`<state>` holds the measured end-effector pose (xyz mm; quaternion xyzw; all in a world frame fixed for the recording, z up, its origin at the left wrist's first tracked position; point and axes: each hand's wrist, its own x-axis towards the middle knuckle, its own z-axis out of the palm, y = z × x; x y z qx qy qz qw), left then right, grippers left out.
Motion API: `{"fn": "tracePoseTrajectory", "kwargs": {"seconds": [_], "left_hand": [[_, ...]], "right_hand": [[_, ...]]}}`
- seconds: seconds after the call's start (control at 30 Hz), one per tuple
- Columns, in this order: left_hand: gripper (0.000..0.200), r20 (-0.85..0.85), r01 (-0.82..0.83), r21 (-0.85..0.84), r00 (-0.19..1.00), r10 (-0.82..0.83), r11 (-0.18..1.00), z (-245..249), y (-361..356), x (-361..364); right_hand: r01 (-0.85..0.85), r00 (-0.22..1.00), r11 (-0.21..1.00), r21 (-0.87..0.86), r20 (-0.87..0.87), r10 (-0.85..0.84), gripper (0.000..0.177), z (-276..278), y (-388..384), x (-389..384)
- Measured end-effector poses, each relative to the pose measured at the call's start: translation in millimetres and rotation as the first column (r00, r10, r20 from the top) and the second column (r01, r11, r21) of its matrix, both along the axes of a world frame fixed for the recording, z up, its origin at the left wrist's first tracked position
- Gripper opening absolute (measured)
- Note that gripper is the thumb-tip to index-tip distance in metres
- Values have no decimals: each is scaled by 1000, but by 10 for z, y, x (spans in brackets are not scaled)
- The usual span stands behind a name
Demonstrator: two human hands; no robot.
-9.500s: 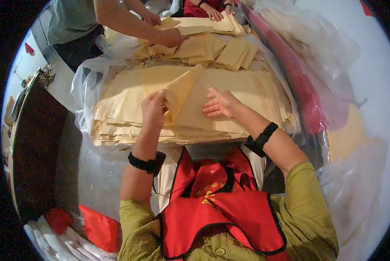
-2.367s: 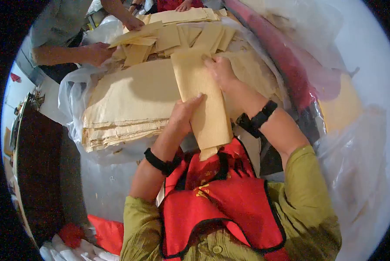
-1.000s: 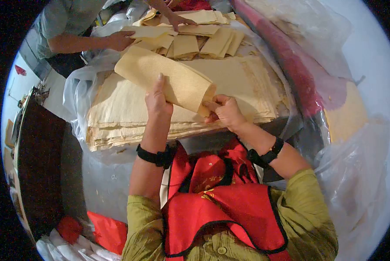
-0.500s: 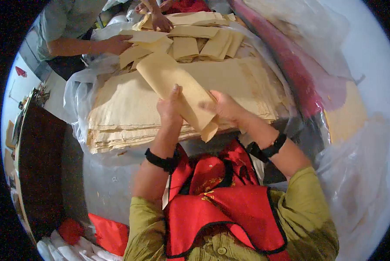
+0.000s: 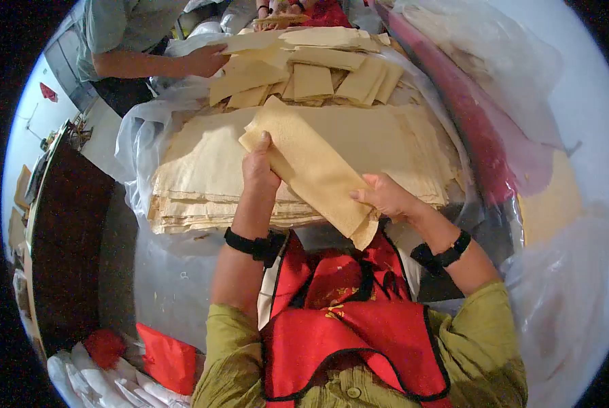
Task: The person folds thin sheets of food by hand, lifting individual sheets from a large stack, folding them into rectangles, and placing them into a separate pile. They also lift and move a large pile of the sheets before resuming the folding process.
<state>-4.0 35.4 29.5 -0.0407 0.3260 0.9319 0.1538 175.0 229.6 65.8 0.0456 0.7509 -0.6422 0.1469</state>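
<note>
A folded yellowish sheet [image 5: 311, 166], which looks like paper or thin bean curd skin, slants between my two hands in front of my chest. My left hand [image 5: 260, 166] grips its left edge near the upper end, thumb on top. At the lower right end, my right hand [image 5: 389, 197] pinches the edge between thumb and fingers. The sheet's lower tip hangs toward my red apron [image 5: 349, 340]. Behind and below it lies a broad stack of large sheets [image 5: 202, 153] of the same colour, with ragged edges.
Smaller folded pieces [image 5: 312, 80] lie along the stack's far side. A co-worker's hand [image 5: 207, 60] reaches in from the left and touches one. Another person's hands show at the far top. Clear plastic [image 5: 138, 139] surrounds the stack; a red plastic-covered edge [image 5: 454, 102] runs along the right.
The folded sheet has shifted right and down with both my hands, lying flatter now. My right hand's grip has settled at its lower end. One co-worker hand has left the pile's far side.
</note>
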Motion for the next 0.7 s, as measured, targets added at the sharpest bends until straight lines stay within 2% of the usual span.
{"fn": "tracePoseTrajectory", "kwargs": {"seconds": [0.13, 0.23, 0.33, 0.43, 0.47, 0.53, 0.57, 0.63, 0.67, 0.7], "left_hand": [[32, -21, -7, 22, 1000, 8, 1000, -93, -70, -157], [34, 5, 105, 28, 994, -105, 994, -27, -95, -127], [36, 3, 156, -29, 988, -156, 987, 43, 56, 93], [35, 0, 177, -19, 984, -177, 984, -41, 164, 231], [35, -24, 161, -32, 986, -162, 986, -178, 178, 144], [34, 26, 156, -152, 988, -154, 976, 50, 127, 264], [33, 53, 159, -214, 987, -151, 964, 123, 114, 319], [32, 52, 329, -201, 944, -325, 923, 12, 138, 322], [31, 50, 412, -193, 911, -410, 891, -37, 157, 329], [32, 55, 425, -226, 904, -424, 876, 2, 198, 420]], "right_hand": [[7, 990, 994, 106, -139, 8, 33, 9, 45, 18], [-13, 1000, 999, 37, 4, 13, 35, 157, 47, 71], [-6, 1000, 997, 76, 23, 4, 36, 255, -30, 9], [5, 984, 1000, 7, -179, -4, 37, -226, 36, -189], [-10, 987, 1000, 14, -161, 12, 37, -257, 52, -194], [-40, 991, 999, 26, -125, 43, 36, -119, -13, -166], [-10, 998, 999, -37, -68, 7, 37, 6, -53, -166], [69, 997, 984, -163, 53, -61, 37, 263, -100, -254], [122, 992, 965, -231, 30, -119, 36, 252, -89, -321], [139, 990, 965, -221, -3, -143, 37, 243, -87, -396]]}}
